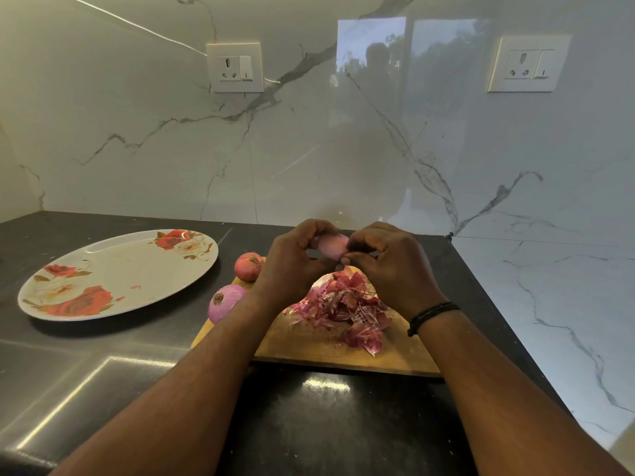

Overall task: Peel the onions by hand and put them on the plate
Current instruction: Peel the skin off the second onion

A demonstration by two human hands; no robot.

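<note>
Here both hands, left hand (292,259) and right hand (388,259), curled their fingers round a pale pink half-peeled onion (331,246) above the wooden cutting board (309,348), likely so the purple skins (343,307) dropped there; the fingers hid most of it. The floral oval plate (113,269) lay near the worktop's left edge.

White marble wall (309,142) behind, grey veins, glossy. Second marble wall (567,286) on right, meeting it at corner. Two white sockets with switches on back wall: one (235,67) left of centre, other (529,63) to right. Window reflection (409,63) between them, trees showing. Dark stone counter (326,424) below, polished, light glinting along front left.
</note>
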